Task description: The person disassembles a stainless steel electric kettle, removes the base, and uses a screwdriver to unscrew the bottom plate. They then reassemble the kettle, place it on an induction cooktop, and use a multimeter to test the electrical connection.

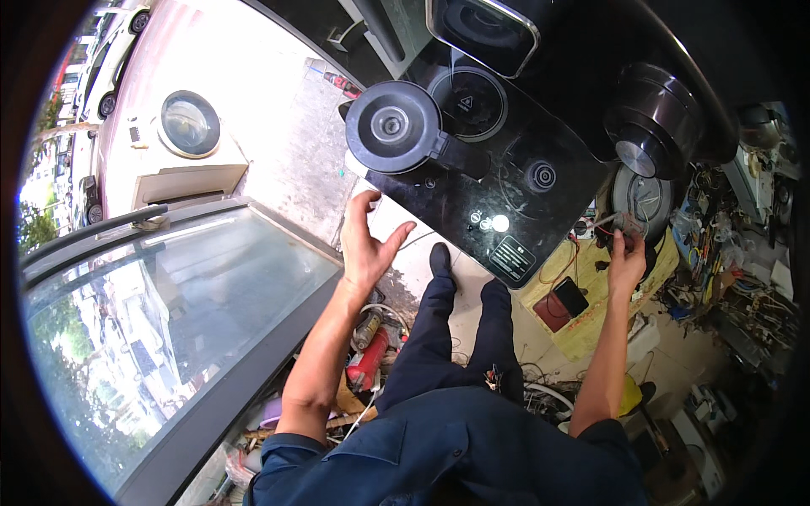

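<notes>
A black glass-topped appliance (456, 202) is in front of me, with round heating spots and a lit panel on its top. On its far left corner rests a dark lidded kettle (391, 126), its handle pointing right. My left hand (369, 246) is raised at the appliance's left edge, thumb and fingers apart, with nothing in it. To the right, over a yellowish wooden board, my right hand (626, 268) pinches a small greyish part with thin wires (629, 223). Its exact kind is too small to make out.
A dark phone-like slab (570, 297) and a brown wallet-like case (552, 312) lie on the wooden board (582, 337). Cables and tools pile up at the far right. A red cylinder (368, 361) stands by my left leg; a glass door (177, 312) borders the left side.
</notes>
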Available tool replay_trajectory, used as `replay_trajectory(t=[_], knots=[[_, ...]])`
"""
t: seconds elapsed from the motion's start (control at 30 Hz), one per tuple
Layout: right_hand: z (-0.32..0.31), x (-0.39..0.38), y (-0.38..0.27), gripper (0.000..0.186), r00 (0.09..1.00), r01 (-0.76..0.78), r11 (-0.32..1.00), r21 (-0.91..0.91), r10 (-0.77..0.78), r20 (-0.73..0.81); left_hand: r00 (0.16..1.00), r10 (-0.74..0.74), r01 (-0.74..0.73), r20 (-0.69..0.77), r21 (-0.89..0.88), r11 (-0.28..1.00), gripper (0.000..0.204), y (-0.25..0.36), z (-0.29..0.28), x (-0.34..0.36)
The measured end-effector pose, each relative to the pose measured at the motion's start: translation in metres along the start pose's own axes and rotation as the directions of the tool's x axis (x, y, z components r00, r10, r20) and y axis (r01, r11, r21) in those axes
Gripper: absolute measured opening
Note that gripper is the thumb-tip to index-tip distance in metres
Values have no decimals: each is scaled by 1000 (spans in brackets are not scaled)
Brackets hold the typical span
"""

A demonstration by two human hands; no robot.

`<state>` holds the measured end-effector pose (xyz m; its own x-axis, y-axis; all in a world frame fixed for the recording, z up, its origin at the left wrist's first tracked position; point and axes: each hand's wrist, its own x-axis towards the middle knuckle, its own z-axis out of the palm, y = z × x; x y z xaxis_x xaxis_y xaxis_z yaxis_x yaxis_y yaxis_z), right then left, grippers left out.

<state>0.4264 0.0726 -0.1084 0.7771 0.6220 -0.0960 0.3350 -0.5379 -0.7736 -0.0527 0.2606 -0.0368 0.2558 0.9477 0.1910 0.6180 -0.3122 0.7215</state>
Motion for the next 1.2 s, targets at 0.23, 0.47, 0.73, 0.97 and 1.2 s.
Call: replay_trajectory(t=[0.23, 0.47, 0.73, 0.97, 1.2], knots=[[98, -76, -253, 58, 792, 506, 843, 181, -537, 290, 993, -34, 64, 111, -276, 959, 120, -27, -2, 67], [150, -60, -289, 56, 750, 509, 855, 101, -498, 436, 919, -176, 349, 352, -520, 780, 100, -22, 3, 93], [105, -76, -250, 41, 747, 568, 804, 176, -593, 300, 957, 84, 8, 279, -317, 949, 108, 7, 12, 83], [33, -71, -210, 41, 862, 431, 892, 135, -451, 232, 928, 222, -95, 299, -387, 917, 109, 93, 57, 88], [2, -55, -177, 38, 904, 376, 918, 126, -393, 169, 892, 301, -127, 336, -454, 882, 125, 120, 104, 91]])
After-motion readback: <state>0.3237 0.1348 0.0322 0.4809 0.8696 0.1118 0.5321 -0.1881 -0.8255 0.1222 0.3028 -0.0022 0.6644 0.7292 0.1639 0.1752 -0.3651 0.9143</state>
